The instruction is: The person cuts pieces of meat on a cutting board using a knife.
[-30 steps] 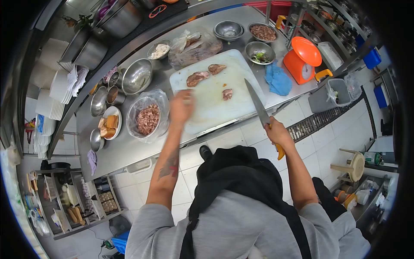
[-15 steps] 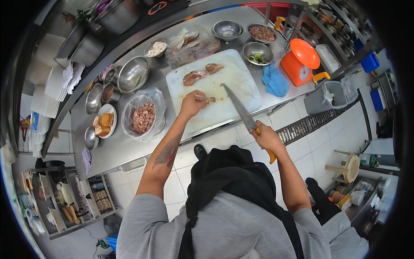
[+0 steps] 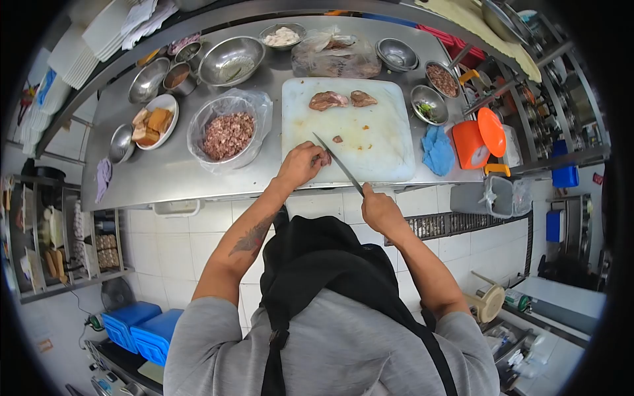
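Left hand (image 3: 301,164) pinching a meat piece (image 3: 324,158); right grip closed round a knife (image 3: 338,163); bag writing illegible.

The person wears a plain grey shirt (image 3: 343,350) with short sleeves; the left sleeve (image 3: 210,323) and right sleeve (image 3: 466,336) end above the elbows, the cloth softly creased. Over it hangs a black apron (image 3: 323,257), bunched in loose folds. Its two straps (image 3: 275,369) are black, the left one with a small dark buckle (image 3: 279,338). The left forearm bears a dark tattoo (image 3: 252,239) with a touch of red.
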The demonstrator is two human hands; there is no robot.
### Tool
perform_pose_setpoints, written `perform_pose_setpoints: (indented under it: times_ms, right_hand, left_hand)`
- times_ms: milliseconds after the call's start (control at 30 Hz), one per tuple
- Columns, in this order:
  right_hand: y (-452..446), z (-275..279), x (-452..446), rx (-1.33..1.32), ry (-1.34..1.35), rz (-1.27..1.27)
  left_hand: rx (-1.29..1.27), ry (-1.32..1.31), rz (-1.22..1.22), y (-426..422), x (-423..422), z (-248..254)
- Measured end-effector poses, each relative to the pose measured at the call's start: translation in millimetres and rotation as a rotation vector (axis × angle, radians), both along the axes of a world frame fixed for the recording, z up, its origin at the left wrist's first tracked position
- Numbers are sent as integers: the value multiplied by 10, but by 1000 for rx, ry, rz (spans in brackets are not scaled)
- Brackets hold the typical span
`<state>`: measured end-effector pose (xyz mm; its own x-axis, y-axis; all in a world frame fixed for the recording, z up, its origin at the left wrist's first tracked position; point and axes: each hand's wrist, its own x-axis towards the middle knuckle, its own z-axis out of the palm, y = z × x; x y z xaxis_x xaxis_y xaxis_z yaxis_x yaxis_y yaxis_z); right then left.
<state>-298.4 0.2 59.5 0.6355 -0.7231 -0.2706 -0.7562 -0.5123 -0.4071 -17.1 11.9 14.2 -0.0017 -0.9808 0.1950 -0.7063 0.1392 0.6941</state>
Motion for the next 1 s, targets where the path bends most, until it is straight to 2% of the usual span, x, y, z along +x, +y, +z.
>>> perform_pose_setpoints:
  times_ms: [100,233,300,400,467,567,733,767,867,1000]
  right_hand:
    - [14,-41,51,8,44,-14]
    - [139,542,32,28,152,-2]
    - [217,696,-36,43,197,-15]
    - [221,-19,-42,21,88,-29]
    - [219,-104,119,15,46,-40]
    - [83,-87,263,-4,12,-40]
    - [132,489,105,71,134,-5]
    - [152,545,80,95,181,-1]
    - [157,-44,25,57,106,-42]
    - [3,-124,254,17,3,3]
  left_hand:
    - [72,-26,-7,-18,-20,74]
    - [23,34,37,-45,-47,-73]
    - [-64,-69,43,-67,-34,-133]
    - [-94,-17,32,-67,-34,-163]
    - [-57,47,39,-38,-79,-175]
    - [-64,106,70,-7,-83,-184]
    - [-171,157,151,18,-140,-221]
    - [-177,99,155,-3,-131,-233]
    - [-173,56,152,-5,-121,-276]
    - [-221,86,133,12,-115,-276]
